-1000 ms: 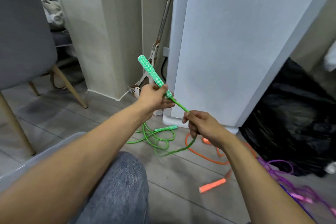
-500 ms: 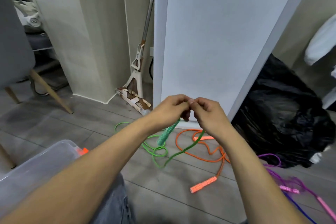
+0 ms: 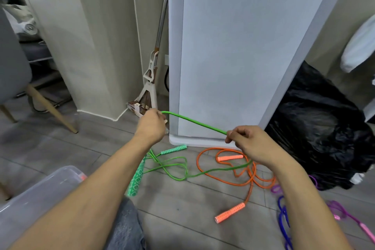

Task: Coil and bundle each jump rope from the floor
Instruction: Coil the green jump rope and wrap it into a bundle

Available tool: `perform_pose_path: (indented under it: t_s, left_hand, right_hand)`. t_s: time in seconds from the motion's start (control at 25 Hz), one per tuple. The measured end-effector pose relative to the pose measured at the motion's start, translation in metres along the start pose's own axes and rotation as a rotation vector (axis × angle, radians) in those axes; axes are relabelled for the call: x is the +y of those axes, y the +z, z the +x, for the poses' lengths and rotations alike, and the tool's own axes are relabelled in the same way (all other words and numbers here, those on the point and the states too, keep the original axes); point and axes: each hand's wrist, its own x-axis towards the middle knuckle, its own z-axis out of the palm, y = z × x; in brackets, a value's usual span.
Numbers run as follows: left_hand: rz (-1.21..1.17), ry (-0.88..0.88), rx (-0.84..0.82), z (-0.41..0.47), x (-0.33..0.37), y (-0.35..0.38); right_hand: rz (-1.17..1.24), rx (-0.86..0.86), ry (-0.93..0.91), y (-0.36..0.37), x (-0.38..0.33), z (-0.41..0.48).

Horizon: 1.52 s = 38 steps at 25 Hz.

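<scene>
Both hands hold a green jump rope stretched taut in the air. My left hand grips the cord, and one green patterned handle hangs below that arm. My right hand pinches the cord further along. From there the rope drops to a loose tangle on the floor, where its second green handle lies. An orange jump rope lies looped on the floor beside it. A purple and pink rope lies at the lower right.
A white appliance stands straight ahead, with a mop leaning in the gap to its left. A black plastic bag sits on the right. A clear plastic bin is at the lower left, behind it a grey chair.
My hands were together half a second ago; now they have drawn apart, stretching a length of green cord between them. The green handle hangs lower under my left arm.
</scene>
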Motion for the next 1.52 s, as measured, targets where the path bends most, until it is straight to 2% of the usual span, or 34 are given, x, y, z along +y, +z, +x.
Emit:
perform_pose_path:
  t_s: [0.08,0.12,0.2,0.28,0.36,0.6,0.72,1.0,1.12,1.2,1.32,1.4,1.52]
  left_hand:
    - [-0.148,-0.116,0.021,0.005,-0.002,-0.002]
    - [-0.321,-0.157,-0.018,0.003,-0.001,-0.001]
    - [-0.646,-0.245,-0.177,-0.010,0.008,0.002]
    - [-0.803,-0.237,-0.331,-0.027,0.018,0.006]
    - [-0.885,-0.211,-0.418,-0.040,0.029,0.006]
    - [-0.864,-0.147,-0.514,-0.052,0.033,0.009]
    - [-0.888,-0.130,-0.498,-0.054,0.035,0.015]
    - [-0.987,-0.145,-0.458,-0.061,0.037,0.019]
    - [-0.932,-0.120,-0.404,-0.058,0.033,0.018]
    - [-0.921,-0.121,-0.340,-0.052,0.032,0.017]
    - [-1.057,-0.167,-0.255,-0.039,0.031,0.013]
    - [-1.163,-0.227,-0.168,-0.026,0.025,0.009]
    - [-1.276,-0.363,-0.057,-0.005,0.006,0.005]
  right_hand:
    - [-0.094,0.028,0.031,-0.004,0.006,0.000]
    - [-0.098,0.085,0.023,-0.004,0.008,-0.001]
    - [0.045,0.256,-0.041,0.001,0.004,-0.002]
    - [0.214,0.384,-0.114,0.016,-0.011,-0.004]
    - [0.260,0.434,-0.146,0.035,-0.027,-0.005]
    - [0.402,0.351,-0.111,0.072,-0.046,-0.008]
    - [0.476,0.402,-0.053,0.076,-0.049,-0.013]
    - [0.033,0.509,-0.117,0.094,-0.048,-0.018]
    - [-0.137,0.423,-0.192,0.100,-0.050,-0.018]
    - [-0.090,0.338,-0.178,0.102,-0.053,-0.021]
    - [-0.052,0.283,-0.127,0.097,-0.050,-0.019]
    - [-0.094,0.128,-0.118,0.088,-0.045,-0.017]
    - [-0.176,-0.203,-0.095,0.073,-0.038,-0.020]
